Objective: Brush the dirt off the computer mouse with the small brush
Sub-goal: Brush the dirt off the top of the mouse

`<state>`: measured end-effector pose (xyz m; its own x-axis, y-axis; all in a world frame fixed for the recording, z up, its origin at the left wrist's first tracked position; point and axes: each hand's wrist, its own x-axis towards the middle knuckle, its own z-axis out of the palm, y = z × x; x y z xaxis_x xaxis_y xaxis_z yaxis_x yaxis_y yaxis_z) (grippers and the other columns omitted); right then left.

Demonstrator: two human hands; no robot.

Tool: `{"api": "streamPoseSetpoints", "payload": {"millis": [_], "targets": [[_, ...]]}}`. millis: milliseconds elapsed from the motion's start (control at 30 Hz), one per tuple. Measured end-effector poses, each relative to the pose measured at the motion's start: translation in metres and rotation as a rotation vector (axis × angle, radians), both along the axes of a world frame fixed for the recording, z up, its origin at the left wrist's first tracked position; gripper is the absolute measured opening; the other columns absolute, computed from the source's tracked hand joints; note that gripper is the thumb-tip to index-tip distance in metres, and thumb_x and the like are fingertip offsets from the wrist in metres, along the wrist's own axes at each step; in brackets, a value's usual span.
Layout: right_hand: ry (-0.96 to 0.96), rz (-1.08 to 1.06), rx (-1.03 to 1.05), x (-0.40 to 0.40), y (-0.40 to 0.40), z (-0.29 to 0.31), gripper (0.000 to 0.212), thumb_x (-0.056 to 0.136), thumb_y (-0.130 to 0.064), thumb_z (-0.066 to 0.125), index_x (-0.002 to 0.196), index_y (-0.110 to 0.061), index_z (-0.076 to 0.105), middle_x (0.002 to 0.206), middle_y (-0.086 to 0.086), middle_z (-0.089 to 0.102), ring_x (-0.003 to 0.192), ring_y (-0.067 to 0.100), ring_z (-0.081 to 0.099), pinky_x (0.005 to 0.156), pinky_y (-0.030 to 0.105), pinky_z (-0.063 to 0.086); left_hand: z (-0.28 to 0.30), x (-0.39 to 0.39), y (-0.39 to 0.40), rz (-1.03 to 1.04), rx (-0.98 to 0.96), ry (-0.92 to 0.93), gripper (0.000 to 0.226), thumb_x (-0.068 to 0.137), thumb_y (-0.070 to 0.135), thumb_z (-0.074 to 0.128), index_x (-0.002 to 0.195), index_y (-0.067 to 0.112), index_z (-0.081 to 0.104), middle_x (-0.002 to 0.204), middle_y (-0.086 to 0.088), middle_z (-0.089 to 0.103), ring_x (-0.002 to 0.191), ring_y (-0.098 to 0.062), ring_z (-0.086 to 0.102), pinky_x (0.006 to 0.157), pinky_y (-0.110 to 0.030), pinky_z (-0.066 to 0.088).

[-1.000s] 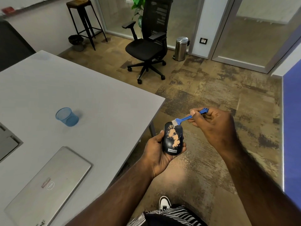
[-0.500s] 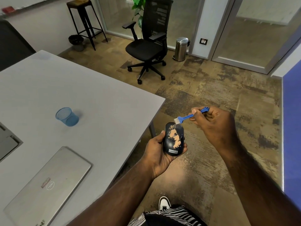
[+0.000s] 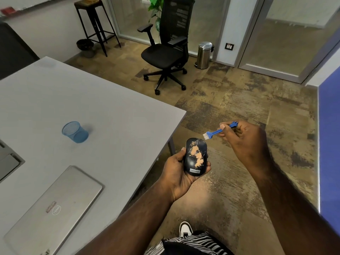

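Computer mouse point(image 3: 195, 157) lay cradled in the left hand point(image 3: 181, 174), held over the floor just off the table point(image 3: 103, 115) corner. Its long axis ran 12-to-6, logo end at 6, orange-tan dirt point(image 3: 197, 155) patchy down the middle of its top. Small brush point(image 3: 218, 131) sat at about 1 o'clock from the mouse, white bristles just beside the far right corner, apparently not touching. Brush handle ran out toward 2 o'clock, pinched in the right hand point(image 3: 244, 142), which was closed around it. Left hand was wrapped on the mouse sides, top left exposed. Right hand was the working one, nearer the dirt's far end. Next stroke likely needs to go toward 7 o'clock along the mouse. Open floor at 3 to 6; table edge close at 9.
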<state>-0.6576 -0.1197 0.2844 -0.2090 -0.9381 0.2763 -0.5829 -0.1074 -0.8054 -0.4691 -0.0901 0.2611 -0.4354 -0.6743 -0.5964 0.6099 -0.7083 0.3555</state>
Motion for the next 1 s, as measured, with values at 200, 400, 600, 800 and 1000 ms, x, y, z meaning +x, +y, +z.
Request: {"api": "streamPoseSetpoints", "payload": {"millis": [200,400,600,800,1000], "targets": [[-0.046,0.166,0.047,-0.003,0.000,0.000,0.014,0.093,-0.027,0.068,0.104,-0.021,0.075,0.084,-0.010,0.076,0.077,0.002,0.075,0.070,0.038,0.065,-0.004,0.002,-0.002,0.002,-0.006,0.006,0.054,0.102,0.038,0.028,0.119,-0.004,0.057,0.106,-0.027,0.064,0.087,-0.036,0.064,0.078,-0.043,0.057],[-0.093,0.237,0.035,-0.002,-0.004,0.006,0.023,0.096,-0.017,0.066,0.094,-0.039,0.068,0.089,-0.015,0.074,0.083,-0.001,0.075,0.074,0.025,0.062,-0.007,0.001,-0.002,-0.016,-0.011,0.001,0.053,0.102,0.037,0.030,0.120,-0.004,0.058,0.104,-0.027,0.066,0.084,-0.036,0.066,0.081,-0.045,0.057],[-0.059,0.304,0.035,-0.005,-0.004,0.015,0.026,0.096,-0.015,0.065,0.091,-0.040,0.068,0.091,-0.014,0.074,0.085,-0.005,0.073,0.073,0.015,0.059,-0.007,0.002,-0.003,-0.024,-0.016,-0.010,0.054,0.102,0.038,0.030,0.125,-0.004,0.055,0.104,-0.026,0.066,0.085,-0.036,0.065,0.082,-0.045,0.056],[-0.078,0.364,0.007,-0.001,-0.004,0.019,0.027,0.096,-0.013,0.065,0.094,-0.039,0.070,0.094,-0.011,0.076,0.088,0.000,0.074,0.076,0.017,0.059,-0.004,0.003,-0.005,-0.031,-0.021,-0.030,0.053,0.102,0.037,0.029,0.126,-0.003,0.054,0.109,-0.027,0.063,0.088,-0.036,0.063,0.083,-0.045,0.056],[-0.076,0.344,0.024,-0.012,-0.005,0.025,0.031,0.095,-0.008,0.066,0.089,-0.039,0.070,0.090,-0.011,0.076,0.087,0.001,0.075,0.076,0.016,0.058,-0.005,0.002,-0.002,-0.036,-0.015,-0.048,0.055,0.102,0.037,0.029,0.129,-0.005,0.052,0.108,-0.026,0.061,0.089,-0.036,0.061,0.082,-0.045,0.055]]}}
